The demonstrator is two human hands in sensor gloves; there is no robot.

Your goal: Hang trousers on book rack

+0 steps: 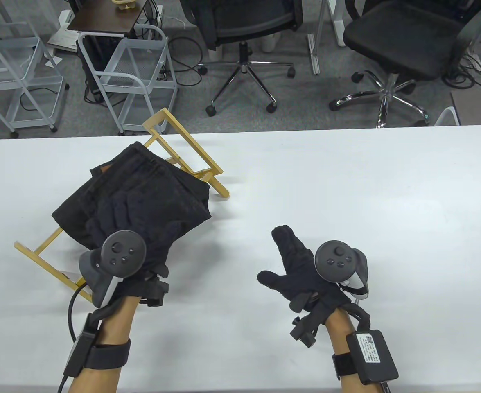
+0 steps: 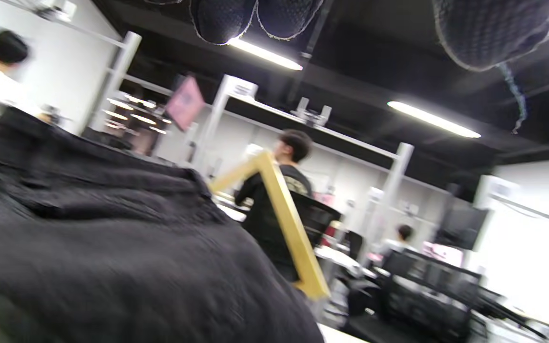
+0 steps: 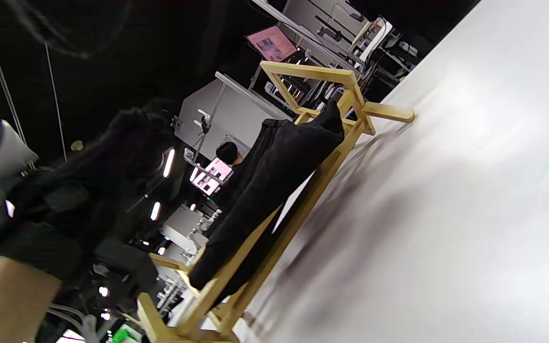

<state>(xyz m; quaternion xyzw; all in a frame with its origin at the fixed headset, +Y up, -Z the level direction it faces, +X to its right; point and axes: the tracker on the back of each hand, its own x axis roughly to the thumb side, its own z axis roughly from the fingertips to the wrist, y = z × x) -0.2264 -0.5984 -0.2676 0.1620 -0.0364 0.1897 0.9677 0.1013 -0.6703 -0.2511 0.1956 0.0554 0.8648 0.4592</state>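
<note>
Far left of the white desk (image 1: 346, 176): wooden book rack (image 1: 191, 152), pale yellow frame, running diagonally from near-left to far-centre, one end foot near the desk's left edge, the other end standing up at the far edge. Black trousers (image 1: 142, 184) folded and draped over the rack's top rail, covering its middle, fabric hanging down both sides; both rack ends stick out bare. Right wrist view confirms it: trousers (image 3: 274, 176) hang over the rail of the rack (image 3: 331, 81), rack feet on the desk (image 3: 446, 214). Left hand (image 1: 113, 213) lies on top of the trousers, fingers spread flat on the fabric, pressing rather than pinching from what the table view shows; black glove on black cloth, so whether any fingertip curls into a fold, cannot tell. Left wrist view is blurred: trousers (image 2: 112, 247) fill the lower left, a rack corner (image 2: 284, 209) pokes out beside them, gloved fingertips (image 2: 489, 28) at the top edge, above the cloth. Right hand (image 1: 301, 266) is well apart from the rack, near desk centre at the front, open, fingers straight and together pointing away, thumb out to the left, holding nothing; it hovers over or rests on bare desk, cannot tell which.
</note>
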